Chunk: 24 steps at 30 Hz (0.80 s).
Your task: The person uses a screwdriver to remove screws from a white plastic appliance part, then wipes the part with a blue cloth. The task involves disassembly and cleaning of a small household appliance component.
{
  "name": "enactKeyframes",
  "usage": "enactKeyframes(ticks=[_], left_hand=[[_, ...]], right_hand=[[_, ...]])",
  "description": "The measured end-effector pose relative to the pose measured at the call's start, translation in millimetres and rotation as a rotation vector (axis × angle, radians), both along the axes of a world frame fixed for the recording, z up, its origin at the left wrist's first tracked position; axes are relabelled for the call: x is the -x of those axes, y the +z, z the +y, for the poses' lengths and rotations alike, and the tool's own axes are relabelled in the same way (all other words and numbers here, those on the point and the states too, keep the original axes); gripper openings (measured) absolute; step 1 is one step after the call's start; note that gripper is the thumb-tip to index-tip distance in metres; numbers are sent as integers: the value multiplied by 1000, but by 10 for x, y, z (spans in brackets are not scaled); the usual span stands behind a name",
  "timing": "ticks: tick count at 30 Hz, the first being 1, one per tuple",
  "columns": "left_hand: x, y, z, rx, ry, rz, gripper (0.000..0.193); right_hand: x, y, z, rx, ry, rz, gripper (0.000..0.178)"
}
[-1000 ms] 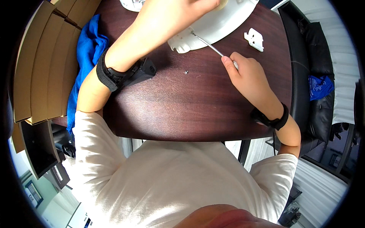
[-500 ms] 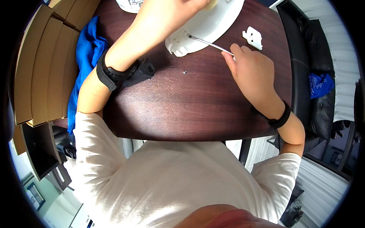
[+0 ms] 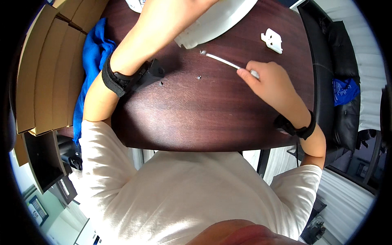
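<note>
My right hand [image 3: 271, 81] is closed around the handle of a screwdriver [image 3: 223, 61], whose metal shaft points left over the dark table. A small screw [image 3: 202, 52] shows at the tip, apart from the white part. My left hand [image 3: 179, 10] reaches over a large curved white plastic part [image 3: 222, 24] at the top. Its fingers run past the upper edge, so their grip is hidden. On the tabletop, a loose screw [image 3: 199, 77] lies below the screwdriver's tip, and another screw [image 3: 161, 83] sits near my left wrist.
A small white plastic piece [image 3: 272, 41] lies at the right of the brown table [image 3: 204, 118]. Blue cloth [image 3: 96, 49] and cardboard boxes [image 3: 49, 73] line the left side. Beyond the right edge stands a black sofa [image 3: 343, 49] with a blue item [image 3: 345, 90] on it.
The screwdriver's tip has come off the white part and moved down over the table, with a small screw at it. My left hand and the white part have shifted up, and the part is tilted.
</note>
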<state>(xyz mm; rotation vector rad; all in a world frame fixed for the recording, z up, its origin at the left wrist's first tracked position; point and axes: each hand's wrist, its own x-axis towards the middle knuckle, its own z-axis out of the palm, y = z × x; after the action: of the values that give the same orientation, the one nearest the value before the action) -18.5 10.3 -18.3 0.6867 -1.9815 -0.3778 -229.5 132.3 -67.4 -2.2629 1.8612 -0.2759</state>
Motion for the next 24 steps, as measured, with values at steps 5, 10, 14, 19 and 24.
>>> enactKeyframes(ticks=[5, 10, 14, 19, 24], left_hand=[[-6, -105, -181, 13, -37, 59, 50], [-30, -30, -91, 46, -40, 59, 50], [-17, -134, -241, 109, -26, 70, 49], [-8, -120, -224, 97, -26, 65, 49], [15, -84, -205, -16, -29, 78, 46]], right_hand=[[-10, -133, -46, -205, -41, -16, 40], [142, -215, -34, -221, -12, 18, 40], [257, -93, 19, -247, -19, 62, 38], [404, -19, 106, -111, 35, 162, 37], [508, 91, 191, -116, -59, 16, 36]])
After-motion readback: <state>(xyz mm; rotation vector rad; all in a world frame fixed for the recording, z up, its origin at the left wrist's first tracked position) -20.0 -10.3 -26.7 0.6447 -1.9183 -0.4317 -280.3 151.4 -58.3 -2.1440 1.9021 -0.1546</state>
